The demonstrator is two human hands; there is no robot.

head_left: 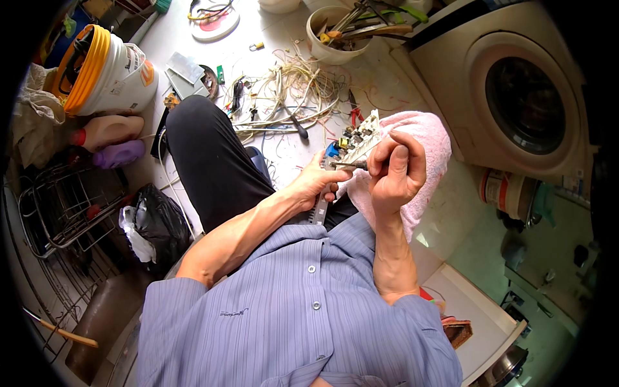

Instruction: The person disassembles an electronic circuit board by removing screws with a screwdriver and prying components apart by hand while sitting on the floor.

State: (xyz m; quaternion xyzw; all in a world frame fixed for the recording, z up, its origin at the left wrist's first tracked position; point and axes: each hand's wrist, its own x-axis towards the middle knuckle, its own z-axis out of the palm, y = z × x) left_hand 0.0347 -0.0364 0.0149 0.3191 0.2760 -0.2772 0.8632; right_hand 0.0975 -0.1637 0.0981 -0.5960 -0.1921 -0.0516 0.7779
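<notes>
My left hand (314,181) is closed around a long, narrow circuit board (365,140), which slants up to the right above my lap. Blue, yellow and black parts line the board, and its grey lower end (319,211) sticks out below my fingers. In my right hand (398,173) is a thin tool that looks like a screwdriver (353,165). Its shaft points left across the board, close to my left thumb. Whether the tip touches the board, I cannot tell. A pink towel (422,145) covers my right knee, just behind the right hand.
Tangled wires (303,87) cover the floor ahead, with red-handled pliers (355,109) beside them. A tool bucket (336,35) stands beyond. A washing machine (445,71) is at right. On the left are a white bucket (122,77), bottles, a black bag (161,222) and a wire rack (71,213).
</notes>
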